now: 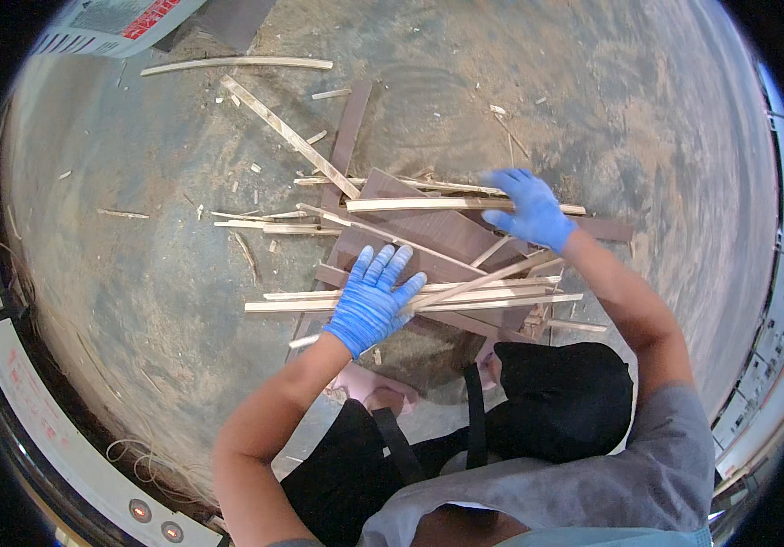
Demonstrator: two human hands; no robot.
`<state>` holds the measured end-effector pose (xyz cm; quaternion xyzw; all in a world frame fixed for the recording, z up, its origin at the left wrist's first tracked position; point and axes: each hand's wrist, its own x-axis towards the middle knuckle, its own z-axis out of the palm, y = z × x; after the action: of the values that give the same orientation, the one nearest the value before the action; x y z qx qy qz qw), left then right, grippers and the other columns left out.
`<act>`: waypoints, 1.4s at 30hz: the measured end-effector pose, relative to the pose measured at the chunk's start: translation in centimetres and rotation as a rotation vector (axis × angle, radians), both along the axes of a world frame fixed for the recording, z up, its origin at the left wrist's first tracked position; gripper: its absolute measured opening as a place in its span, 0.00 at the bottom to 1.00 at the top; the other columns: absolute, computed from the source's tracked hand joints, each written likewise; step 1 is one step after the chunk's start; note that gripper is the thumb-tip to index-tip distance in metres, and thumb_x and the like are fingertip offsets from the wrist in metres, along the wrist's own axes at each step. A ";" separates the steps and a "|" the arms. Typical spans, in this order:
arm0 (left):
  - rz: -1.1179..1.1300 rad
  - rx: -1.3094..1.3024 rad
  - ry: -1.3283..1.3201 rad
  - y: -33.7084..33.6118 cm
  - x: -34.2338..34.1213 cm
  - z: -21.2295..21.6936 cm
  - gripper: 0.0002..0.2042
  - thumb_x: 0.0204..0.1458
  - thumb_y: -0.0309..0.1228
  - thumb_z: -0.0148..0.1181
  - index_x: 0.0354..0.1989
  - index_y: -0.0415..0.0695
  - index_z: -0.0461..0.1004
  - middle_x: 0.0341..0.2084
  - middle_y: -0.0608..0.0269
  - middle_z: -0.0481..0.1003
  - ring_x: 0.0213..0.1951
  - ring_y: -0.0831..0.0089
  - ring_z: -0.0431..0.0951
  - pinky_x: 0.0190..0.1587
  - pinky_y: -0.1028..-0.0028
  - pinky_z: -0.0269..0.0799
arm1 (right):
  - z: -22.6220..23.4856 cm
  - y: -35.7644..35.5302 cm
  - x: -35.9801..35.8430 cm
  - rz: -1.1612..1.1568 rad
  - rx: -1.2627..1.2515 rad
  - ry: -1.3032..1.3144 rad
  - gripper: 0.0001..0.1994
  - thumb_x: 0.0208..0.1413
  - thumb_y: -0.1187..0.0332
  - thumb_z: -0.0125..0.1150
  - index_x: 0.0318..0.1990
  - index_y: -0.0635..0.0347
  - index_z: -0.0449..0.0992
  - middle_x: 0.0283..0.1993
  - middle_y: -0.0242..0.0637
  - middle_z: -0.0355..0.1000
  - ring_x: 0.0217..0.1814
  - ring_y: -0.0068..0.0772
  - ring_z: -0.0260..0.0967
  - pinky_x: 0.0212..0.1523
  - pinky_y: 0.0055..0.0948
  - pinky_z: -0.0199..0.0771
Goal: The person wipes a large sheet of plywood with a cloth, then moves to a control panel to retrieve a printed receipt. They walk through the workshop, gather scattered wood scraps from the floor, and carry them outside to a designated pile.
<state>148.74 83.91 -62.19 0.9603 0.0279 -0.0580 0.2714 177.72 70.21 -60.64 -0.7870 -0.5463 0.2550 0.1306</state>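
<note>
My left hand (375,299), in a blue knitted glove, lies flat with its fingers spread over pale wooden strips (501,299) at the near side of the pile. To the right, my right hand (532,211), in the same kind of glove, has thumb and fingers apart, slightly blurred. It is over the right part of another pale strip (437,204); I cannot tell whether it touches it. Brown boards (424,223) lie beneath the strips. Several thinner strips cross them at a slant, including one (410,243) between my hands.
Beyond the pile, a long strip (237,64) and a slanting strip (287,134) lie on the stained floor (611,109), among splinters. A white printed sack (118,23) is at the far left. A pale machine edge (54,428) with two round buttons runs along the near left.
</note>
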 end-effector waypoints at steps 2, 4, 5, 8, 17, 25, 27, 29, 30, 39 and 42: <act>0.001 -0.037 -0.007 0.1 0.0 0.0 0.30 0.37 0.42 0.65 0.53 0.56 0.68 0.62 0.53 0.55 0.63 0.53 0.53 0.65 0.53 0.41 | -2.0 2.3 0.3 0.058 -0.078 -0.039 0.20 0.50 0.53 0.57 0.47 0.54 0.73 0.45 0.45 0.71 0.50 0.49 0.66 0.50 0.43 0.65; -0.011 0.015 -0.023 0.2 -0.1 0.3 0.30 0.38 0.46 0.64 0.55 0.57 0.67 0.62 0.52 0.54 0.63 0.53 0.52 0.65 0.54 0.42 | -1.9 3.3 0.6 0.126 -0.235 0.064 0.19 0.50 0.55 0.56 0.46 0.55 0.74 0.43 0.45 0.72 0.47 0.48 0.68 0.48 0.42 0.67; 0.008 0.020 -0.040 0.1 -0.1 0.2 0.30 0.38 0.46 0.64 0.55 0.57 0.67 0.63 0.51 0.53 0.63 0.52 0.52 0.65 0.54 0.42 | -1.5 4.0 0.8 0.172 -0.316 0.114 0.18 0.51 0.56 0.56 0.46 0.55 0.74 0.41 0.45 0.73 0.46 0.48 0.70 0.47 0.42 0.69; 0.032 0.108 -0.258 0.0 -0.5 -0.4 0.33 0.36 0.45 0.65 0.57 0.58 0.65 0.64 0.51 0.51 0.64 0.51 0.50 0.65 0.52 0.41 | 0.5 3.6 -0.2 0.184 0.010 0.099 0.17 0.52 0.55 0.55 0.44 0.55 0.76 0.38 0.42 0.74 0.41 0.46 0.72 0.43 0.40 0.71; 0.007 -0.050 -0.030 0.6 0.0 0.3 0.31 0.41 0.45 0.62 0.57 0.50 0.65 0.57 0.50 0.61 0.54 0.53 0.64 0.59 0.54 0.54 | -2.0 6.2 -2.2 -0.030 -0.052 0.207 0.18 0.49 0.54 0.60 0.45 0.51 0.75 0.38 0.42 0.75 0.45 0.44 0.72 0.47 0.40 0.69; -0.024 -0.051 -0.111 -0.4 -0.7 -0.8 0.28 0.43 0.42 0.61 0.55 0.52 0.66 0.58 0.53 0.62 0.54 0.56 0.65 0.58 0.57 0.57 | -9.0 9.3 -0.3 0.315 -0.302 -0.168 0.13 0.47 0.63 0.58 0.41 0.55 0.74 0.37 0.45 0.74 0.41 0.51 0.72 0.40 0.43 0.72; 0.006 -0.090 -0.116 -0.6 -1.3 -1.5 0.27 0.44 0.41 0.60 0.56 0.54 0.65 0.59 0.55 0.61 0.55 0.56 0.64 0.59 0.56 0.56 | -7.4 10.6 0.7 0.075 -0.171 -0.086 0.12 0.49 0.63 0.56 0.40 0.55 0.74 0.36 0.46 0.74 0.41 0.50 0.71 0.39 0.43 0.71; -0.012 -0.103 -0.105 -0.4 -1.0 -1.7 0.28 0.44 0.42 0.60 0.57 0.55 0.65 0.59 0.56 0.60 0.56 0.56 0.64 0.59 0.56 0.55 | -8.0 11.5 3.6 0.038 -0.117 -0.157 0.12 0.49 0.63 0.55 0.41 0.53 0.74 0.38 0.46 0.74 0.41 0.50 0.71 0.40 0.43 0.71; -0.013 -0.106 -0.122 -0.4 -1.1 -1.7 0.28 0.44 0.42 0.60 0.57 0.54 0.65 0.59 0.55 0.60 0.56 0.56 0.64 0.59 0.56 0.56 | -8.4 12.0 5.0 0.012 -0.088 -0.188 0.12 0.49 0.63 0.55 0.41 0.53 0.74 0.38 0.45 0.74 0.42 0.50 0.71 0.41 0.43 0.71; -0.065 -0.116 -0.083 -0.1 -1.1 -2.0 0.28 0.45 0.41 0.59 0.58 0.56 0.64 0.60 0.56 0.59 0.56 0.55 0.64 0.59 0.57 0.57 | -7.9 27.2 3.7 -0.030 0.213 -0.237 0.15 0.48 0.62 0.56 0.43 0.56 0.73 0.45 0.44 0.71 0.48 0.48 0.69 0.47 0.40 0.70; 0.022 -0.141 -0.150 -1.1 -1.3 -2.4 0.28 0.45 0.41 0.59 0.58 0.58 0.63 0.61 0.57 0.58 0.55 0.57 0.64 0.59 0.58 0.57 | -8.1 32.7 -1.7 -0.053 0.073 -0.242 0.15 0.48 0.62 0.55 0.43 0.54 0.74 0.47 0.43 0.71 0.48 0.48 0.70 0.47 0.40 0.71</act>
<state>147.49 82.79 -64.59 0.9401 0.0141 0.0152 0.3404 176.04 102.90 -68.78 -0.8211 -0.5458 0.1345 0.0990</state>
